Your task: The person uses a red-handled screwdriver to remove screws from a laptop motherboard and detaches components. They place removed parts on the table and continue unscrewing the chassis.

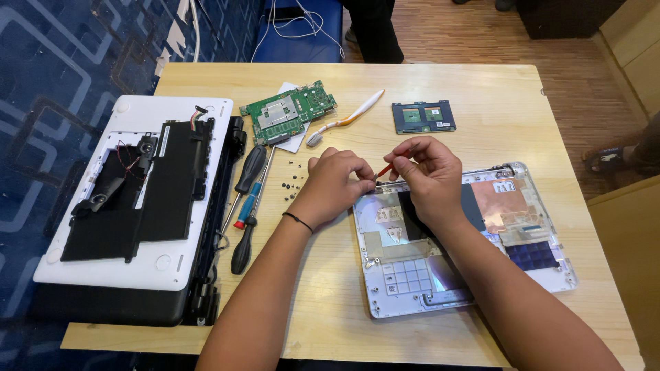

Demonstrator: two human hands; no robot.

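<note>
Red tool point(385, 170) pinched, both hands, over laptop shell point(529, 227).

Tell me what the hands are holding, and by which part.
The right hand pinches a thin red tool near its upper end, the tip toward the left hand. What the left hand's fingertips hold cannot be told.

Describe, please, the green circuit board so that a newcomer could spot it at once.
Start at the wooden table and look to its far edge, just right of the white laptop base holding the black battery. The green circuit board lies there tilted, partly on white paper, beside a white and orange toothbrush. It is the only bright green thing; the smaller board further right is dark.
</note>
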